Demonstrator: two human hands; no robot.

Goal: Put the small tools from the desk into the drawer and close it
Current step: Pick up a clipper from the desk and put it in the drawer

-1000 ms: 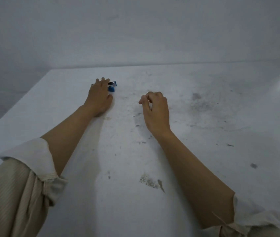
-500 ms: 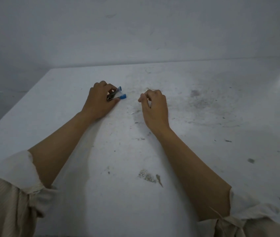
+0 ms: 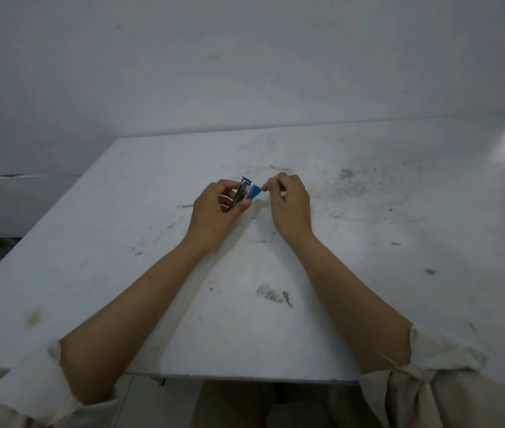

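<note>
Lifted off the surface (image 3: 90, 242) since the earlier frame, blue-and-metal small tool (image 3: 246, 194) is sitting in left hand (image 3: 217, 208) clenched grip | right hand (image 3: 289, 200) is curling loosely at its 3 o'clock, grasping nothing visible

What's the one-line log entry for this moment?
left hand: holds blue-tipped tool above desk | right hand: pinched, beside tool | drawer: unseen

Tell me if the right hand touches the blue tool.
Apart. The head view shows a thin strip of desk between the right hand and the tool, which the left hand holds.
</note>
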